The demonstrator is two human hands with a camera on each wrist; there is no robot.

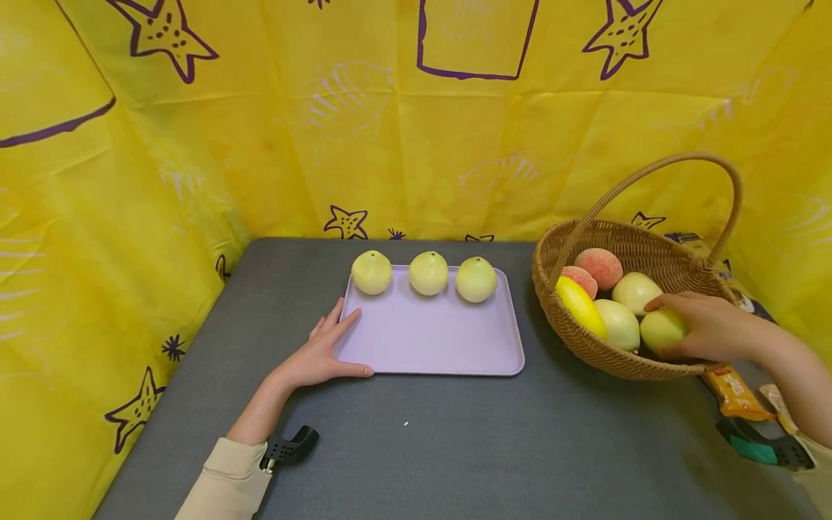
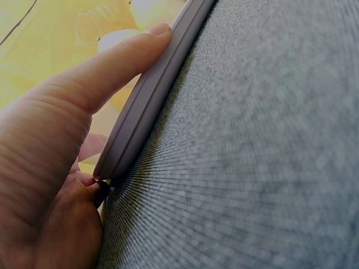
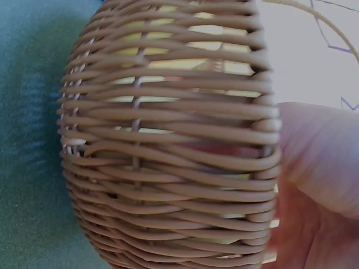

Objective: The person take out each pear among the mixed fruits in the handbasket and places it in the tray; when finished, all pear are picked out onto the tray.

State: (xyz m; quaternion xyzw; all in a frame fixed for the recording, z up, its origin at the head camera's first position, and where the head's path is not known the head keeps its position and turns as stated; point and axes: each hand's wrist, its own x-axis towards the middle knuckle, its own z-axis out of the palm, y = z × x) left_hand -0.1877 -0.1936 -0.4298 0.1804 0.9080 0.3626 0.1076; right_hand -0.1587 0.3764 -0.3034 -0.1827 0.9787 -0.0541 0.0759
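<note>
My left hand (image 1: 323, 352) rests at the near left corner of a pale lilac tray (image 1: 429, 339), fingers spread along its left side. The thumb lies along the front edge, touching the rim in the left wrist view. Three yellow-green round fruits with small dark stems stand in a row at the tray's far side: a left fruit (image 1: 372, 273), a middle fruit (image 1: 428, 274) and a right fruit (image 1: 477, 280). Inside a wicker basket (image 1: 624, 368), my right hand (image 1: 708, 328) grips a yellow-green round fruit (image 1: 661, 331). The basket wall hides most of that hand in the right wrist view.
Also in the basket are reddish peaches (image 1: 599, 269), pale round fruits (image 1: 617, 324) and a long yellow fruit (image 1: 581, 308). Its tall handle (image 1: 682, 157) arches over it. An orange packet (image 1: 737, 393) lies beside it on the dark table (image 1: 416, 462). A yellow curtain (image 1: 403, 144) hangs behind.
</note>
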